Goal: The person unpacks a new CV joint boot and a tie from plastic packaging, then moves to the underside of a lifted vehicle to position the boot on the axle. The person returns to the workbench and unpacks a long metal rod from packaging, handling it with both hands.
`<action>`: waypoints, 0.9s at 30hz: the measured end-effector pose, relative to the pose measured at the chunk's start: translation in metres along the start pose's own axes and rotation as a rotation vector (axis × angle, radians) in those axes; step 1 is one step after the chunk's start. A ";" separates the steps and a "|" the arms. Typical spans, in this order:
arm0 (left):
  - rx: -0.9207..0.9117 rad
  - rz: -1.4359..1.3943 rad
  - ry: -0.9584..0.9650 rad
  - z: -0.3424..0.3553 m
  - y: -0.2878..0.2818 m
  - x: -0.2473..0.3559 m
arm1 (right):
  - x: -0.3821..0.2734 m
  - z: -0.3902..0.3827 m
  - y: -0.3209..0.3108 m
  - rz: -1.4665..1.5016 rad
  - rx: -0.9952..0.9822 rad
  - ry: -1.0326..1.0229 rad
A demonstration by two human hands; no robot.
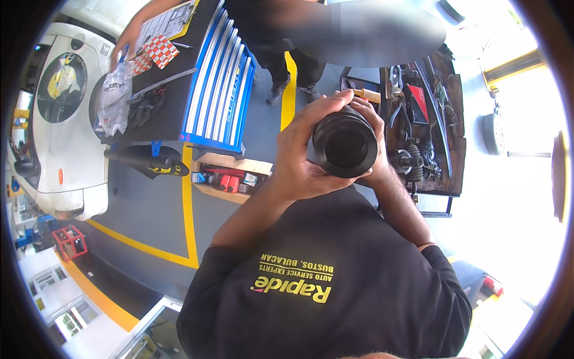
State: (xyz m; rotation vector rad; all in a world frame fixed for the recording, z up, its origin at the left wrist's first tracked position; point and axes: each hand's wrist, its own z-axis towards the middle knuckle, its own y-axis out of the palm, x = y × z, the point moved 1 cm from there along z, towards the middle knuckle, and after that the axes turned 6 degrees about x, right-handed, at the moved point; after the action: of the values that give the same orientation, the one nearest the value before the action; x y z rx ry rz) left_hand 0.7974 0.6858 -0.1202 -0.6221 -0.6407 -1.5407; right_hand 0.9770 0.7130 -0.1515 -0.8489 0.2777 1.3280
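Observation:
Both my hands are wrapped round a black rubber boot [344,121], a hollow, round piece with stepped rings. It is held up close, and its open end faces me. My left hand [296,149] grips its left side, with fingers reaching underneath and the thumb over the far top. My right hand [375,128] closes on the right side, its fingertips meeting the left ones at the top. The far end of the boot is hidden. Beyond the right forearm, a worn workbench [452,113] carries tools and a ribbed shaft part [412,161].
A blue tool cabinet [218,90] stands to the left, with a clipboard [169,24], a checkered box [161,51] and a plastic bag [115,99] on top. Below is a wooden box [230,163] of bottles. Another person [281,63] stands ahead. A white vehicle [72,125] is far left.

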 end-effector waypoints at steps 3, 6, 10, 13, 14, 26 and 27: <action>0.013 -0.171 -0.039 0.002 0.005 -0.002 | -0.003 0.000 -0.005 0.018 0.040 0.054; -0.004 -0.124 -0.014 0.004 0.009 -0.001 | -0.001 -0.001 -0.010 0.029 0.027 0.179; -0.026 -0.077 -0.006 0.007 0.014 0.005 | 0.011 -0.008 -0.011 -0.013 0.017 0.048; -0.065 -0.021 0.005 0.009 0.014 0.009 | 0.023 -0.015 -0.003 0.070 0.021 0.123; -0.070 -0.001 0.016 0.009 0.014 0.010 | 0.025 -0.017 0.000 0.161 0.030 0.196; 0.413 -0.464 -0.356 -0.012 -0.015 -0.012 | -0.014 -0.027 -0.015 0.390 -0.197 0.369; 0.485 -0.472 -0.424 -0.013 -0.019 -0.015 | -0.014 -0.028 -0.016 0.432 -0.235 0.466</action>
State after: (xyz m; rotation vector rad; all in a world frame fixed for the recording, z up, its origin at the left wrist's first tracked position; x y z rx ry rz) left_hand 0.7789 0.6875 -0.1404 -0.4390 -1.5178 -1.6011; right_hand 0.9964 0.6832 -0.1556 -1.3523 0.7112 1.5677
